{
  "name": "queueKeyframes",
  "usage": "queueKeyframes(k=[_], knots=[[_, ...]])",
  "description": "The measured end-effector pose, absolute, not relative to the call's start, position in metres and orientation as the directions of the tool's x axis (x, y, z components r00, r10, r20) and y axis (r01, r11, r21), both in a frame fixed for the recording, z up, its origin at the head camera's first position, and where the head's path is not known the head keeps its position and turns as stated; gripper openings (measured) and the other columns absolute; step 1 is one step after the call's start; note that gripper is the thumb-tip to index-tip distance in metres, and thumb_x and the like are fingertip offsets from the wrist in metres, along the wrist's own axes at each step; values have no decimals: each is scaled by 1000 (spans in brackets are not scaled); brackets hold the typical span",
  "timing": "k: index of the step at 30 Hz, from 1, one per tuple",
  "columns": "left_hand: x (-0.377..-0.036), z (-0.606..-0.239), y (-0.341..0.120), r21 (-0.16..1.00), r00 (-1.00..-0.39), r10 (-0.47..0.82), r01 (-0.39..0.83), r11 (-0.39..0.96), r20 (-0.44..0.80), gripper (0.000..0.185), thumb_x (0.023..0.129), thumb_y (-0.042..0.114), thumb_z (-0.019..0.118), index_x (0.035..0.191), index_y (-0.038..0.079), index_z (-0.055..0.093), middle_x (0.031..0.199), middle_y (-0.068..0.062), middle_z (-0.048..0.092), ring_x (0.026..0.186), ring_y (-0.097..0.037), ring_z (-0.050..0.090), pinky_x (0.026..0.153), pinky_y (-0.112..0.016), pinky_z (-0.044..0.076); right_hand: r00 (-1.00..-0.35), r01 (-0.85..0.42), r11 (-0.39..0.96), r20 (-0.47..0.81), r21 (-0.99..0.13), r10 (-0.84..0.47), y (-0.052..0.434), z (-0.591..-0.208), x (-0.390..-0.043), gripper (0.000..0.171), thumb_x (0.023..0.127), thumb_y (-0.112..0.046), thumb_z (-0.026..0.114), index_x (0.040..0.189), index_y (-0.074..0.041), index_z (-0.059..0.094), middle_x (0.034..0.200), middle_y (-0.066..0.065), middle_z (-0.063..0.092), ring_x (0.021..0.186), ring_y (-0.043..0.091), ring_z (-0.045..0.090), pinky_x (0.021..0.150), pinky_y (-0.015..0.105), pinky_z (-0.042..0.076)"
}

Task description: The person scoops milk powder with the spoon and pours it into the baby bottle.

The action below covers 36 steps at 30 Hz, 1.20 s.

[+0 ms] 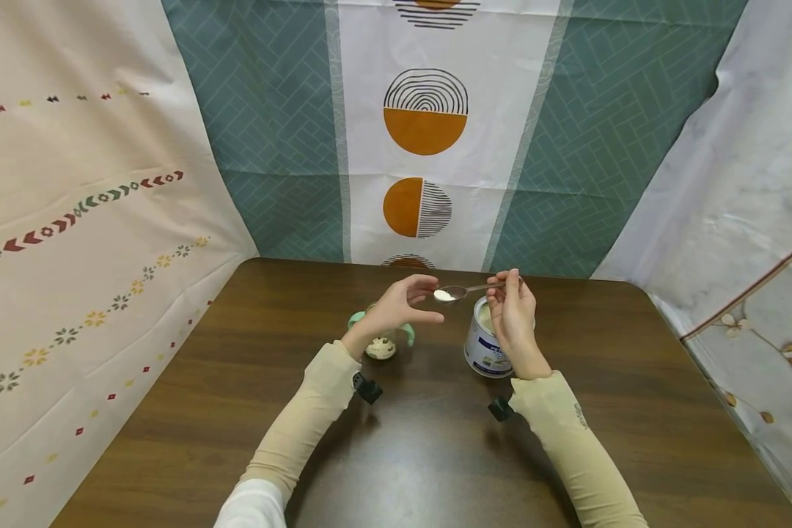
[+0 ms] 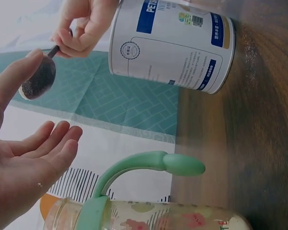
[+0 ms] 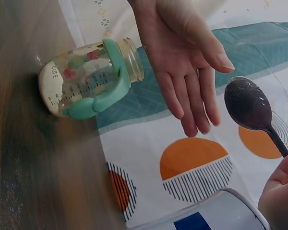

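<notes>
My right hand (image 1: 516,315) pinches the handle of a dark spoon (image 3: 249,103) and holds it level in the air. White powder (image 1: 444,295) lies at the tip of the spoon's bowl. Beside that tip is my left hand (image 1: 396,304), thumb and fingers spread apart and nothing between them. Under the right hand stands an uncovered white tin (image 2: 170,45) with blue label print and pale powder inside. A clear feeding bottle (image 3: 81,76) with green handles (image 2: 134,165) stands below the left hand, its neck uncapped and white powder in its bottom.
The brown wooden table (image 1: 409,455) holds the tin and the bottle. Patterned cloths (image 1: 429,169) hang behind it and at both sides. Small camera units (image 1: 367,389) are strapped to both wrists. White specks (image 2: 251,52) dot the table near the tin.
</notes>
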State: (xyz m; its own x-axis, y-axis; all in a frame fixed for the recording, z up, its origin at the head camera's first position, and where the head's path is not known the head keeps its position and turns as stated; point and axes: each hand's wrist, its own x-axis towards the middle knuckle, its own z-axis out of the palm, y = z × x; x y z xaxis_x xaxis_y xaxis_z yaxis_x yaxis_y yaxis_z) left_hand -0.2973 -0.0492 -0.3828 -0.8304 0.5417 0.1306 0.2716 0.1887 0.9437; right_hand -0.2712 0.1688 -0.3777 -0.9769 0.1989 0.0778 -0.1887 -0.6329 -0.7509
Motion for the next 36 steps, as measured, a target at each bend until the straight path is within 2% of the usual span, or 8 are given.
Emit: queueKeyframes(k=[8,16,27,36], knots=[[-298,-381,-54,930,-843,523,284,235,125,70,80,22,80,139,7,46,143,-13,49,134,-24,47,113,-34,39,-981,-163,-621,59,-766,185,162,-378,-272,28,102,-30,40,91,-9,54,82,1,61,67,7,53,59,11,47],[-300,-380,-62,940,-847,515,273,206,133,66,80,9,78,138,7,47,141,-10,50,134,-24,46,115,-36,35,-983,-150,-616,52,-774,174,154,-377,-273,27,102,-31,41,93,-8,53,84,1,60,68,7,53,60,11,47],[-303,-382,-73,935,-842,519,290,205,147,66,80,11,78,138,8,48,140,-12,51,132,-27,48,113,-43,38,-988,-120,-623,34,-773,149,147,-377,-274,27,103,-30,39,93,-9,53,85,0,60,69,6,54,62,11,48],[-301,-377,-85,939,-831,544,272,212,118,74,79,11,79,143,9,41,147,-14,44,139,-29,40,116,-48,31,-992,-92,-612,18,-786,125,143,-375,-276,26,105,-26,36,93,-10,52,86,0,59,70,7,53,63,12,48]])
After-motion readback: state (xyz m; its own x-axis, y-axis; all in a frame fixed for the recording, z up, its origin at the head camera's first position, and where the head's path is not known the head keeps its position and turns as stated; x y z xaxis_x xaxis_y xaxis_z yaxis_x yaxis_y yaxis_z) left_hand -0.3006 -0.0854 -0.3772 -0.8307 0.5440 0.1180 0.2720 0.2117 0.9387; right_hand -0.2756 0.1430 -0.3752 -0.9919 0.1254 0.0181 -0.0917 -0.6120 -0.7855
